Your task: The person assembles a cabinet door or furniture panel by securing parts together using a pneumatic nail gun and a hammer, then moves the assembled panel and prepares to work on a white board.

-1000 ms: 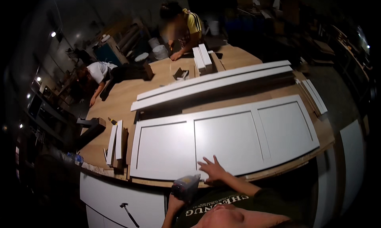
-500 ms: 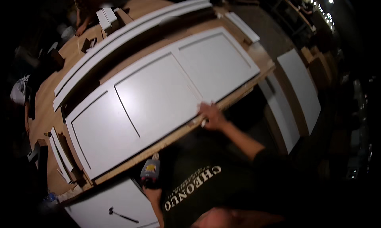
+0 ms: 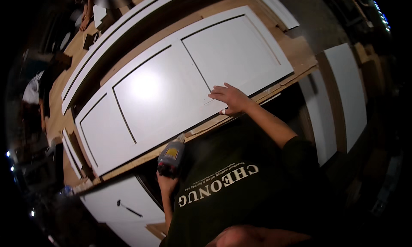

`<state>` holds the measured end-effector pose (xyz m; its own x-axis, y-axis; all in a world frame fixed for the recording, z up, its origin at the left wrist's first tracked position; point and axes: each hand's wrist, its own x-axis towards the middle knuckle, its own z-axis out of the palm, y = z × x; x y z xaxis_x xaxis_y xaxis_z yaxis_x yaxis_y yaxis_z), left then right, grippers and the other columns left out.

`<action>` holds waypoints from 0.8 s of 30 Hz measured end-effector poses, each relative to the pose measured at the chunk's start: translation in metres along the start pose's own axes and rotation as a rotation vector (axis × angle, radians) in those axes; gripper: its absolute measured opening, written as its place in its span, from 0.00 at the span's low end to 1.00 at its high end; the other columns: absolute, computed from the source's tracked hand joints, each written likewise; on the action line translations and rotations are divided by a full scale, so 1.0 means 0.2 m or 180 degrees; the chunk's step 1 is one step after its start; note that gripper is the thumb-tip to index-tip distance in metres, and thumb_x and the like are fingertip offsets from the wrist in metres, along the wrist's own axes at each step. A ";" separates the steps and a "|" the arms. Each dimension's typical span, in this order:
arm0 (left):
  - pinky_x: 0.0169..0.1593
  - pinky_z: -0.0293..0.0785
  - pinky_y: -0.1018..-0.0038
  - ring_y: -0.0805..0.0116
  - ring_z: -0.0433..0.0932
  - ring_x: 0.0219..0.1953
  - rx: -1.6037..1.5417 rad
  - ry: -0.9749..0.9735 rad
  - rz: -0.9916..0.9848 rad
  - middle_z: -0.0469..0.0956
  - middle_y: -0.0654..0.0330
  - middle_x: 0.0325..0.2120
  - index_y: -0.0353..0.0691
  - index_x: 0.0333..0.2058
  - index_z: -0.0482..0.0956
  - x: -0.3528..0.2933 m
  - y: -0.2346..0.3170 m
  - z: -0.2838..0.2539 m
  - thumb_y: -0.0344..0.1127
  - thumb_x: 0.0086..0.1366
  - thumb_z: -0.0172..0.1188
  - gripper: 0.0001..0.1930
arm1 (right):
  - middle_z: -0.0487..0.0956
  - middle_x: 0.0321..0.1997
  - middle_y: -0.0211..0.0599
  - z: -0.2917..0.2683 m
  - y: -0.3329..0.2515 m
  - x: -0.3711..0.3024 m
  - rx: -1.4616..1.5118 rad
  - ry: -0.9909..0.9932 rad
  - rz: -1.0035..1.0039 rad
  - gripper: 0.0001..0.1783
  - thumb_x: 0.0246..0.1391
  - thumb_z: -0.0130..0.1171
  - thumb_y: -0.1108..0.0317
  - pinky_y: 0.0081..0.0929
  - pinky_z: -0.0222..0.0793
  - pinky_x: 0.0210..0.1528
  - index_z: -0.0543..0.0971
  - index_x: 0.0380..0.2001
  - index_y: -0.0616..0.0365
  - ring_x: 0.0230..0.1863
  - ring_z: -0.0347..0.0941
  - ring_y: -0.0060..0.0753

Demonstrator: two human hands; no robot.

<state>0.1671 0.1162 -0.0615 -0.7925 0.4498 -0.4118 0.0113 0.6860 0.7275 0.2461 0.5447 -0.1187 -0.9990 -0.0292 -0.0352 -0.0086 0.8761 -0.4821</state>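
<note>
A white panel (image 3: 159, 92) with recessed rectangular fields lies across the wooden worktop. My right hand (image 3: 231, 100) is at its near edge, palm down and fingers spread over the white surface, with a pale band on one finger. My left hand (image 3: 166, 182) grips a grey power tool (image 3: 171, 154) with red parts and a yellow label. The tool's narrow nose points at the near edge of the panel, close to it; whether they touch I cannot tell. Most of my left fingers are hidden behind the tool.
Long white strips (image 3: 116, 34) lie beyond the panel. White boards (image 3: 347, 92) stand at the right, and short white strips (image 3: 72, 154) lie at the left. A hammer (image 3: 128, 208) rests on a white board (image 3: 107, 199) below. Another person's hand (image 3: 84, 23) shows at the far left.
The view has shifted. My left hand has brought the power tool up closer to the panel's near edge. My right hand's fingers now spread farther over the panel's face.
</note>
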 end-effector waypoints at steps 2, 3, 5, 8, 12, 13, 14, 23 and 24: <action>0.54 0.69 0.64 0.55 0.75 0.49 0.0035 -0.0023 -0.0193 0.76 0.49 0.45 0.33 0.49 0.70 0.00 0.16 0.10 0.40 0.45 0.71 0.33 | 0.60 0.68 0.37 -0.05 -0.01 0.04 -0.0081 -0.0016 -0.0144 0.48 0.36 0.71 0.51 0.51 0.48 0.69 0.63 0.62 0.48 0.70 0.52 0.44; 0.54 0.69 0.64 0.54 0.74 0.49 0.0048 -0.0050 -0.0284 0.75 0.49 0.46 0.34 0.50 0.70 0.02 0.25 0.14 0.42 0.44 0.72 0.35 | 0.59 0.69 0.37 -0.05 0.00 0.06 -0.0124 -0.0019 -0.0198 0.49 0.36 0.71 0.51 0.52 0.48 0.69 0.63 0.62 0.49 0.70 0.51 0.45; 0.54 0.69 0.64 0.53 0.73 0.50 0.0177 -0.0263 -0.0130 0.74 0.48 0.47 0.35 0.49 0.70 0.06 0.40 0.21 0.44 0.44 0.71 0.35 | 0.58 0.69 0.37 -0.03 0.03 0.05 -0.0181 -0.0031 -0.0284 0.50 0.35 0.71 0.49 0.53 0.48 0.68 0.63 0.62 0.49 0.70 0.51 0.47; 0.48 0.72 0.64 0.55 0.77 0.45 0.0374 -0.0099 -0.0046 0.78 0.50 0.40 0.35 0.39 0.76 0.09 0.54 0.33 0.41 0.43 0.69 0.24 | 0.59 0.69 0.36 -0.03 0.05 0.04 -0.0002 0.0103 -0.0274 0.52 0.29 0.74 0.52 0.55 0.47 0.68 0.64 0.61 0.49 0.69 0.52 0.46; 0.36 0.74 0.71 0.63 0.80 0.29 0.0149 -0.0023 -0.0051 0.80 0.54 0.25 0.33 0.30 0.78 0.18 0.92 0.46 0.32 0.43 0.64 0.13 | 0.57 0.70 0.33 -0.08 0.09 0.05 0.0103 -0.0231 -0.0309 0.53 0.29 0.73 0.54 0.52 0.45 0.70 0.62 0.63 0.48 0.71 0.50 0.40; 0.35 0.74 0.72 0.65 0.79 0.28 0.0109 -0.0007 -0.0096 0.80 0.55 0.24 0.33 0.30 0.78 0.19 0.93 0.48 0.31 0.43 0.64 0.13 | 0.56 0.71 0.32 -0.10 0.11 0.05 0.0143 -0.0328 -0.0361 0.53 0.28 0.73 0.54 0.52 0.44 0.70 0.62 0.63 0.48 0.71 0.50 0.39; 0.35 0.73 0.73 0.66 0.79 0.27 0.0072 -0.0012 -0.0131 0.80 0.55 0.24 0.33 0.30 0.78 0.20 0.96 0.50 0.31 0.43 0.64 0.13 | 0.55 0.71 0.32 -0.12 0.14 0.05 0.0179 -0.0421 -0.0388 0.53 0.28 0.73 0.55 0.51 0.44 0.71 0.62 0.63 0.48 0.71 0.49 0.39; 0.36 0.75 0.72 0.60 0.81 0.29 0.0489 -0.0149 -0.0321 0.81 0.52 0.25 0.34 0.31 0.79 0.32 1.03 0.58 0.33 0.45 0.65 0.14 | 0.56 0.71 0.29 -0.14 0.21 0.11 0.0143 -0.0532 -0.0530 0.55 0.26 0.72 0.55 0.53 0.39 0.71 0.62 0.64 0.49 0.72 0.48 0.35; 0.36 0.75 0.71 0.59 0.82 0.30 0.0525 -0.0149 -0.0317 0.81 0.51 0.25 0.34 0.31 0.79 0.33 1.03 0.58 0.33 0.44 0.65 0.14 | 0.56 0.71 0.28 -0.14 0.21 0.11 0.0189 -0.0525 -0.0508 0.55 0.25 0.72 0.56 0.52 0.37 0.72 0.62 0.63 0.48 0.72 0.48 0.34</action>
<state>0.1883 0.3532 -0.0030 -0.7655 0.3986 -0.5052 0.0372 0.8112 0.5837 0.2228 0.5936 -0.1157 -0.9642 -0.2475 -0.0947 -0.1582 0.8243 -0.5436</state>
